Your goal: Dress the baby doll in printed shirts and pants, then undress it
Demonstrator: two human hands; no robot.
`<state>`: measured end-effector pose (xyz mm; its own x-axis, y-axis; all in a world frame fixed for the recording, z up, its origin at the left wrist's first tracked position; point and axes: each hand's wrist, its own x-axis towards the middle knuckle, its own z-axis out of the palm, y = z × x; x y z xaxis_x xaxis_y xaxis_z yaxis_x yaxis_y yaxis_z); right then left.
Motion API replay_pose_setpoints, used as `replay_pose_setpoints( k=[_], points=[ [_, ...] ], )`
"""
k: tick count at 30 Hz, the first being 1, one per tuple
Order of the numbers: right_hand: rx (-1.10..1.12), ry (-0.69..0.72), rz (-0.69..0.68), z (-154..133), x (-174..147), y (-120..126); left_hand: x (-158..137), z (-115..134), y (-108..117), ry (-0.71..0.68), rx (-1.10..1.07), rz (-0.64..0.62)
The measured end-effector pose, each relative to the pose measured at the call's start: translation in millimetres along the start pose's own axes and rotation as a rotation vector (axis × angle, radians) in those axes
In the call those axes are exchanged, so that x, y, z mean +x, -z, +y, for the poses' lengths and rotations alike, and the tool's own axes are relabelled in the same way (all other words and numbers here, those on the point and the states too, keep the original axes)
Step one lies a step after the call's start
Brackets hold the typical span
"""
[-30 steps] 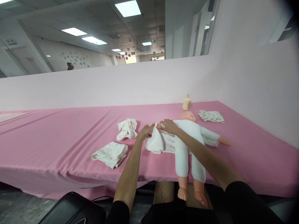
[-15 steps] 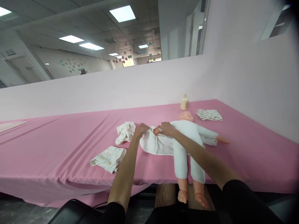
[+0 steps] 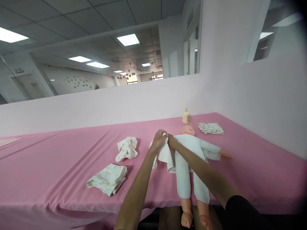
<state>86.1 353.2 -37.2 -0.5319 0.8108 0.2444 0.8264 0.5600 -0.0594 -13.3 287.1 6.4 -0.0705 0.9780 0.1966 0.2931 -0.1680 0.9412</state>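
Note:
A baby doll (image 3: 188,143) with a white cloth body and pink head, hands and feet lies on its back, its legs reaching over the table's near edge. A white baby garment (image 3: 165,156) is partly under it and lifted in folds on the left. My left hand (image 3: 160,139) is closed on the upper edge of this garment. My right hand (image 3: 171,140) is closed beside it, at the end of the doll's arm on that side. The doll's hand there is hidden by my fingers and the cloth.
A pink cloth (image 3: 72,153) covers the table. To the left lie a crumpled printed baby cloth (image 3: 127,148) and a folded printed one (image 3: 109,179). Behind the doll's head stands a pump bottle (image 3: 186,117), with another folded printed cloth (image 3: 211,128) to its right.
My left hand has moved right, raising and bunching the garment toward my right hand. The doll's small hand, visible before, is now covered. The head view has tilted up.

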Motion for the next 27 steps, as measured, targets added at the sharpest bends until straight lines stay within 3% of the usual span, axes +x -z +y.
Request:
replay_pose_setpoints(
  k=[8,14,18,22,27],
  points=[
    [0.017,0.078,-0.037,23.0,-2.6,18.3,-20.3,-8.4,1.1,0.021,-0.024,-0.118],
    [-0.019,0.065,-0.041,46.3,-7.7,19.3,-56.7,-28.0,-17.3,-0.035,0.411,-0.09],
    [-0.04,0.069,-0.082,54.7,-9.4,16.5,-76.6,-34.4,-32.5,-0.081,0.545,-0.096],
    [-0.101,0.001,-0.035,59.4,-9.0,18.6,-88.3,-33.1,-43.2,-0.101,0.556,-0.091],
    [-0.151,-0.104,0.009,68.0,-9.3,20.9,-100.3,-26.4,-54.9,-0.235,0.586,-0.136]
  ],
)
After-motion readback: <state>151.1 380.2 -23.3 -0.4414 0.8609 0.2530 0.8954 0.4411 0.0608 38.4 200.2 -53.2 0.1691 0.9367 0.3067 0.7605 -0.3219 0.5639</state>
